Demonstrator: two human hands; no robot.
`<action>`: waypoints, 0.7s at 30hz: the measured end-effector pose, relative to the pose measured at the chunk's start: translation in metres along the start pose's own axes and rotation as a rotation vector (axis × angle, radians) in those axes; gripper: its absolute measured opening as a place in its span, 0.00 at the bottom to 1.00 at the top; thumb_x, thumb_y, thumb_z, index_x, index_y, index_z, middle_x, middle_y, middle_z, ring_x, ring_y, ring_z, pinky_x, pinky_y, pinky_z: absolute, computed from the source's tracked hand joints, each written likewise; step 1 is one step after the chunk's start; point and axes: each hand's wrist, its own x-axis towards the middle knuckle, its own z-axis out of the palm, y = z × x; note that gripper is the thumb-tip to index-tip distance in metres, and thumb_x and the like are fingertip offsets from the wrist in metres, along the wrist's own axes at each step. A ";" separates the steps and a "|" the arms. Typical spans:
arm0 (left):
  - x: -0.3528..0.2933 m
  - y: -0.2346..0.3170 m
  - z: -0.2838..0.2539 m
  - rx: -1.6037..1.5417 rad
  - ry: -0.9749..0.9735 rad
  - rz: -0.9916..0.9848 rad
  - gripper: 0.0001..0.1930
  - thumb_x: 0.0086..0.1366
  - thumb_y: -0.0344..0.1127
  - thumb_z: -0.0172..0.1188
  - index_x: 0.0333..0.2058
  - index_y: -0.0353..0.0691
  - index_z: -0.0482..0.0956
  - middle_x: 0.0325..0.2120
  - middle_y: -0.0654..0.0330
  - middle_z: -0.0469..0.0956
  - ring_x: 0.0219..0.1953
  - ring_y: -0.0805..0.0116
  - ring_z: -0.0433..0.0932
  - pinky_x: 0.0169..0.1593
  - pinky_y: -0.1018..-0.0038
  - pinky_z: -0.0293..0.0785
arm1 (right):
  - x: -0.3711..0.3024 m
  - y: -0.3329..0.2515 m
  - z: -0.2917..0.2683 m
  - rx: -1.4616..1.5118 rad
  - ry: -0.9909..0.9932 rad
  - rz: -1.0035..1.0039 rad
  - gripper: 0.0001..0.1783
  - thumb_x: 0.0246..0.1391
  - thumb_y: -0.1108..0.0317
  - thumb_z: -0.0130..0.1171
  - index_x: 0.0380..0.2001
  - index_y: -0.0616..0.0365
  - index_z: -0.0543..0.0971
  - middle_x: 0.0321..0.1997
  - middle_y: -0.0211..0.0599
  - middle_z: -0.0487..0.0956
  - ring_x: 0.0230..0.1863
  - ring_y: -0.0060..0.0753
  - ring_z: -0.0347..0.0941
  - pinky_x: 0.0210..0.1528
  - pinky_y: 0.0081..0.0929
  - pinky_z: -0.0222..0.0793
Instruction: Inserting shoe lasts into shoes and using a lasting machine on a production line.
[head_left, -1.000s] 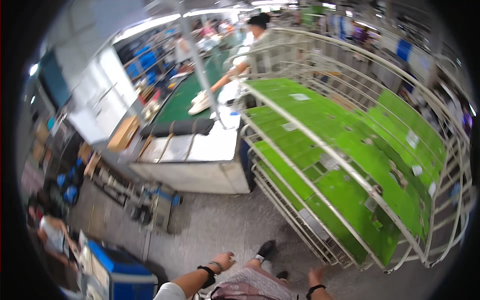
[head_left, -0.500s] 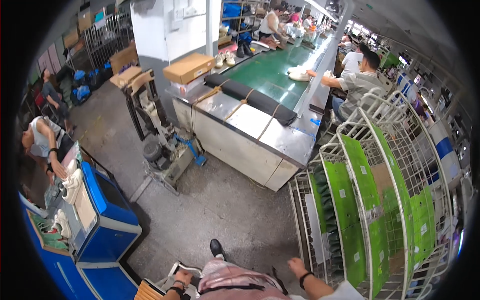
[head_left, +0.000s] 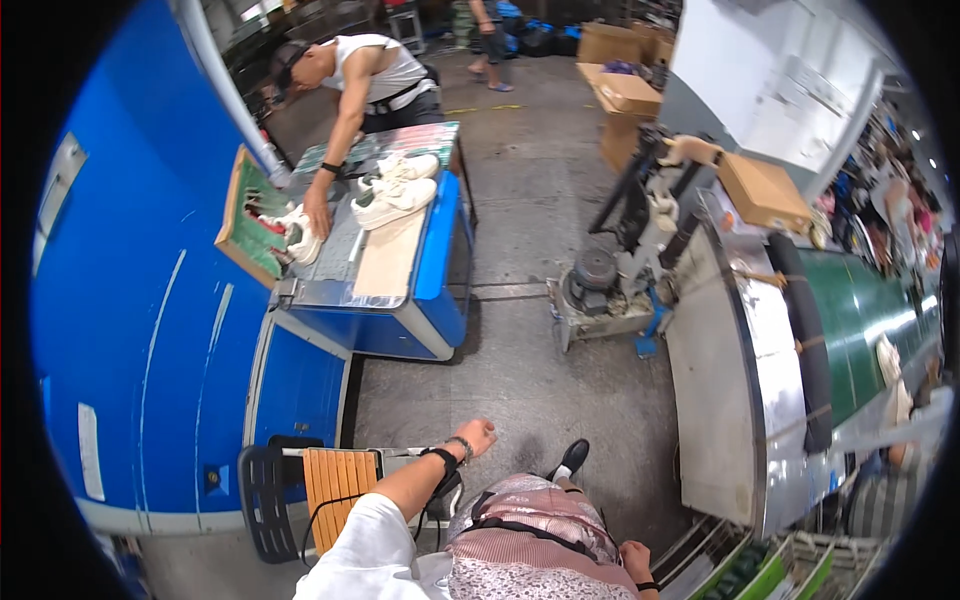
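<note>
No legible txt in my view.
Blue cabinet wall, my L: pale strip low down, can't make out wording. Tan carton on the metal-topped bench, my R: any print too small/blurred for me. Open carton nr the pillar: same, can't tell. Pillar fittings: too faint to read. Pair of white sneakers on the blue-sided table: any marks too small, AFAICT.

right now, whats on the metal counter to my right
A dark roll bound with cord lies on the metal counter; a cardboard box stands at the far end. What's beneath the roll is covered.
</note>
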 end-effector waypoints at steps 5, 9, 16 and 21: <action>0.041 0.029 -0.087 -0.133 0.285 -0.057 0.19 0.58 0.45 0.62 0.45 0.42 0.81 0.41 0.51 0.83 0.47 0.51 0.80 0.53 0.60 0.75 | 0.112 -0.115 -0.017 -0.330 -0.008 -0.300 0.12 0.49 0.71 0.55 0.35 0.65 0.82 0.21 0.35 0.79 0.24 0.27 0.76 0.26 0.26 0.71; 0.073 0.043 -0.180 -0.256 0.562 -0.083 0.18 0.59 0.45 0.63 0.44 0.41 0.79 0.35 0.53 0.84 0.41 0.53 0.83 0.47 0.61 0.77 | 0.171 -0.272 0.026 -0.534 0.049 -0.714 0.12 0.52 0.69 0.55 0.37 0.64 0.81 0.23 0.34 0.79 0.25 0.25 0.75 0.30 0.26 0.71; 0.180 0.019 -0.349 -0.734 0.826 -0.091 0.44 0.59 0.44 0.64 0.65 0.25 0.50 0.24 0.56 0.83 0.29 0.62 0.83 0.39 0.69 0.77 | 0.092 -0.573 0.240 -0.538 -0.300 -1.110 0.19 0.57 0.68 0.59 0.50 0.65 0.76 0.36 0.36 0.82 0.35 0.23 0.77 0.37 0.24 0.71; 0.262 0.005 -0.444 -0.864 0.896 -0.036 0.47 0.64 0.38 0.61 0.69 0.33 0.36 0.30 0.52 0.81 0.24 0.66 0.82 0.21 0.73 0.76 | 0.007 -0.704 0.377 -0.597 -0.447 -1.123 0.21 0.58 0.64 0.59 0.52 0.64 0.75 0.44 0.49 0.82 0.46 0.39 0.80 0.48 0.32 0.73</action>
